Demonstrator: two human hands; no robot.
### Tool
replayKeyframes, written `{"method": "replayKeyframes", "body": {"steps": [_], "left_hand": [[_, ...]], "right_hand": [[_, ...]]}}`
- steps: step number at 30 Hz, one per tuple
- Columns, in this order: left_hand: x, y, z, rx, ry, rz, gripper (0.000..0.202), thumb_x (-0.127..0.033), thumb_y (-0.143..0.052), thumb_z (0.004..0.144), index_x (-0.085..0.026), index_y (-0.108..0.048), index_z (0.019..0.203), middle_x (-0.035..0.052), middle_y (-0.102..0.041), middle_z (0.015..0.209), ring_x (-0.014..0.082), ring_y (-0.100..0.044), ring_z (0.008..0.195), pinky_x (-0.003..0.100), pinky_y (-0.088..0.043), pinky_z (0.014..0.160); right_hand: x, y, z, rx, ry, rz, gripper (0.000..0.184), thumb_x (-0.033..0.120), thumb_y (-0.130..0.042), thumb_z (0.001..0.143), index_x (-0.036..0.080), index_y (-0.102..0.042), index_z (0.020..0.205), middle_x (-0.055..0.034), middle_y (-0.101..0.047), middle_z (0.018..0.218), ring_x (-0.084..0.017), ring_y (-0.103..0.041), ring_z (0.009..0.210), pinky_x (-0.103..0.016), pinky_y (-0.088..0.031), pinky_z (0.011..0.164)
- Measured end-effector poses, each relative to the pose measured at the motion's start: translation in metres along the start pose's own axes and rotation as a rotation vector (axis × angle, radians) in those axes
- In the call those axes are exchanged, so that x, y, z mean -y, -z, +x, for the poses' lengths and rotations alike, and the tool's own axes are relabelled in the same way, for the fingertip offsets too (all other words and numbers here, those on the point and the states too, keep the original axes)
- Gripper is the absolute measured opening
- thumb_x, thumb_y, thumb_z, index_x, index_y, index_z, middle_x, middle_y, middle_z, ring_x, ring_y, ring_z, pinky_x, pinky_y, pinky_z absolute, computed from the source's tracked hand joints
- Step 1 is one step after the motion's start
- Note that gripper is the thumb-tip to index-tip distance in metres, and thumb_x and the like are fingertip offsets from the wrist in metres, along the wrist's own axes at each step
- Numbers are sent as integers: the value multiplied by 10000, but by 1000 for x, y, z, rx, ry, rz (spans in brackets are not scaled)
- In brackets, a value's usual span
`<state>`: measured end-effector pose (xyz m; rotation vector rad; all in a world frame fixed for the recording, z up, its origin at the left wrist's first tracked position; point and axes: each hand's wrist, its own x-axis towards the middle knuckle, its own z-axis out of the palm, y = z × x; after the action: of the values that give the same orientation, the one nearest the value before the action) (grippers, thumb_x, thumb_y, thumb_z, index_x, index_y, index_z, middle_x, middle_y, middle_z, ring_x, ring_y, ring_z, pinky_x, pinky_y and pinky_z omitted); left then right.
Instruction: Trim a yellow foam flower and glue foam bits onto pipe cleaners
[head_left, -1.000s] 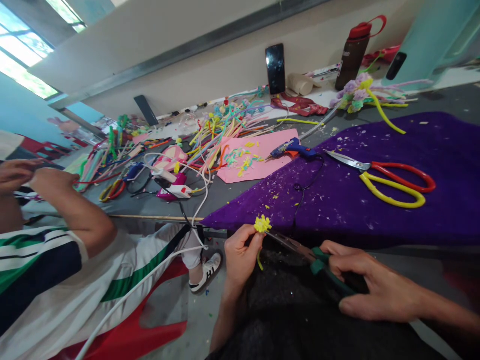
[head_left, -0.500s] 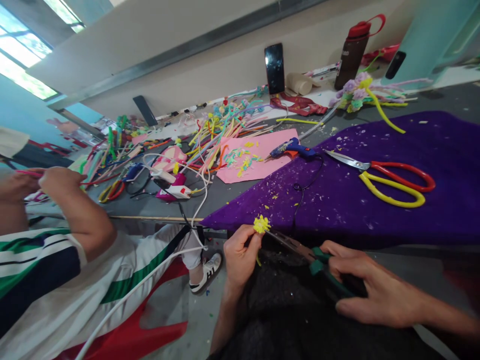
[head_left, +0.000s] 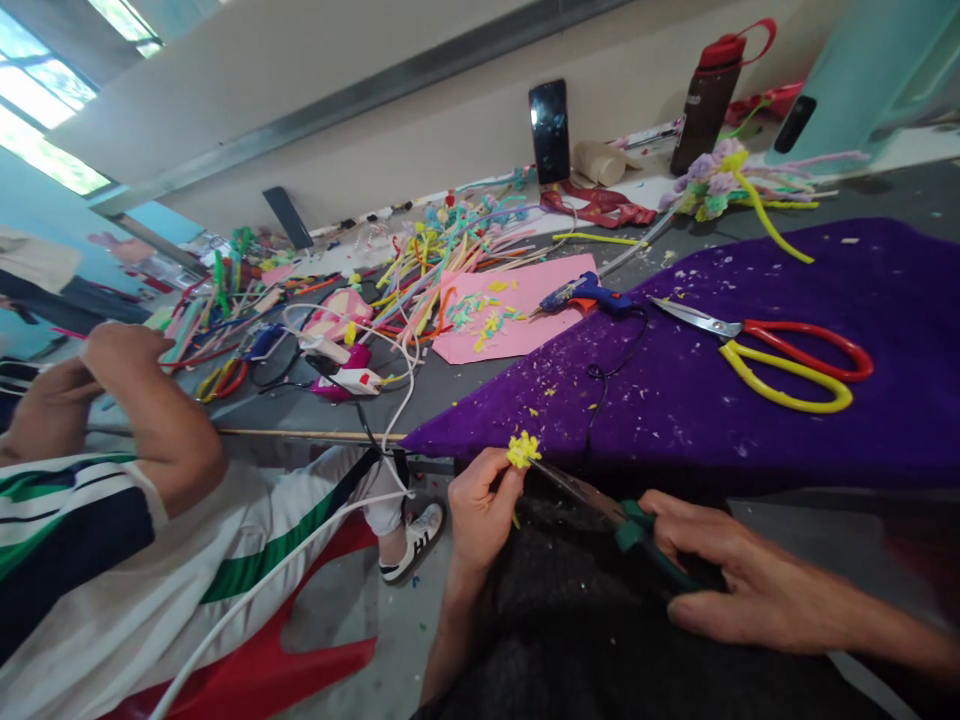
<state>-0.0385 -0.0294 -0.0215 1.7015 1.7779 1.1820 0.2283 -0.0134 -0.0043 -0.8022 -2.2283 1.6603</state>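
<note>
At tuft (head_left: 523, 449), green scissors (head_left: 592, 495) aslant, pointing left

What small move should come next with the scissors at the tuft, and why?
Probably a light squeeze of the green scissors by the right hand: their tips are at the yellow tuft's edge, and the left hand pinches it just below.

Yellow flower (head_left: 523, 449) in left hand (head_left: 480, 510) — scissors (head_left: 592, 496) beside

Far left, background person (head_left: 37, 250) shows more, shifted right. Co-worker's leftmost forearm (head_left: 54, 402) moves right and nearer. Yellow stem (head_left: 516, 521) below left hand (head_left: 482, 505) shows less.
</note>
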Motion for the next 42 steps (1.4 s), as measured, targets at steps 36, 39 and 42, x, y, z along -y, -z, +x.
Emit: {"method": "replayKeyframes", "body": {"steps": [36,39,42], "left_hand": [[2,-3,-3,63,346,-475,206,-341,-605,793,-147,-663,758,-16,-568,564,79,-475,480,198,-369,485],[2,-3,-3,61,339,-493,194,-330,-604,794,-147,-657,752,-4,-598,610,75,-479,485,196,-369,481],[2,-3,-2,61,346,-521,193,-328,-615,790,-144,-655,751,8,-621,649,72,-485,484,197,-371,477]], "right_hand": [[12,0,2,-23,-57,-195,237,112,-582,698,203,-363,695,0,-459,856,-157,-495,779,-297,-411,674],[11,0,1,-36,-53,-175,249,113,-583,700,201,-350,688,3,-446,841,-155,-485,774,-294,-403,668],[12,0,1,-35,-41,-164,253,106,-581,695,199,-347,677,5,-441,823,-157,-484,771,-295,-400,667]]}}
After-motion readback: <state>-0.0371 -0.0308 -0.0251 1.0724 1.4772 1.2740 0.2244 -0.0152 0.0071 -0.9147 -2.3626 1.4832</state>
